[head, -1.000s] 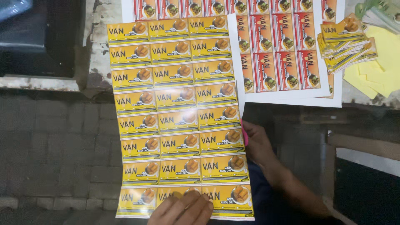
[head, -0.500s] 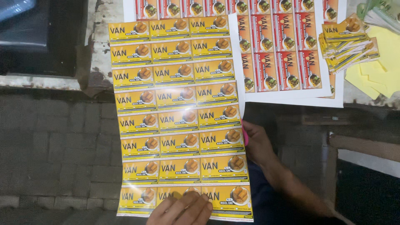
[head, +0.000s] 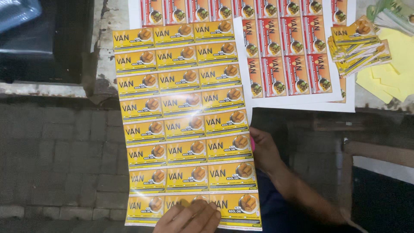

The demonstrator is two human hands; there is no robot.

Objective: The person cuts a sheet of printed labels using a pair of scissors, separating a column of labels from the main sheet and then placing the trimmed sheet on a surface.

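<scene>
Large glossy sheet of yellow printed labels hangs off the counter edge over grey paving. Left hand pinches its bottom edge, fingers on top. Right hand grips the right edge, fingers behind. On the counter: white sheet of red labels, stack of cut yellow labels.

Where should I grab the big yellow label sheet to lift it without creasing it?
Pinch the yellow label sheet at its two long edges, coming in from both sides; it is thin, glossy and hangs past the table, so a one-edge grip probably lets it flop.
</scene>
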